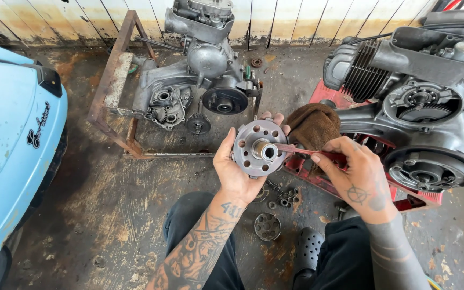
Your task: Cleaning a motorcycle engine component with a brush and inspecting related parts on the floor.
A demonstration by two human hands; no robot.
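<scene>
At the bottom centre of the frame, small loose metal parts [281, 197] and a round perforated metal plate [267, 226] lie on the stained concrete floor [108, 209]. Above them, at centre, the left hand [239, 166] grips a round grey metal hub with a ring of holes [258, 147]. The right hand [356, 177] pinches a thin red-handled tool [307, 152], its tip at the hub's central bore. A brown rag [313, 125] lies just behind. Farther back, a grey engine [197, 70] sits in a rusty steel frame [115, 86].
</scene>
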